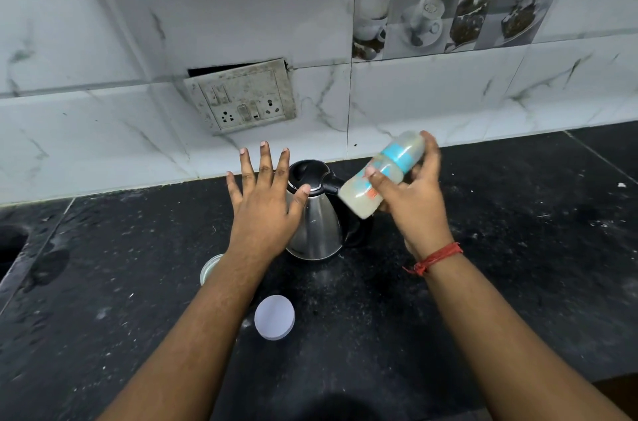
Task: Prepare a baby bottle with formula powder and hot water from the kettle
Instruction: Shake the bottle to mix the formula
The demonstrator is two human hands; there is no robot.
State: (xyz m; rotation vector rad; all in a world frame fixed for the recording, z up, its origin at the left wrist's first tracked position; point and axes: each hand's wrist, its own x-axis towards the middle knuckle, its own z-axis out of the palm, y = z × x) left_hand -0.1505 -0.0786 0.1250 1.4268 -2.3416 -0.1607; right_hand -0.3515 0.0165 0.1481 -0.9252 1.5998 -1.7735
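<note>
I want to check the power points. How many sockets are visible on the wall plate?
2. One socket sits at the lower left of the switch plate, the other socket at its right side. The plate is dirty and tilted; nothing is plugged in.

The right hand (411, 199) grips a baby bottle (383, 173) tilted on its side, thumb across the middle and fingertips (429, 141) wrapped round the far end; cloudy pale liquid shows inside. The left hand (264, 203) hovers flat with fingers spread, its thumb tip just before the steel kettle (319, 227) and its black lid. Nearer than the left wrist, a white lid (274, 317) lies on the black counter (483, 282), beside a jar (209, 268) half hidden under the forearm.
</note>
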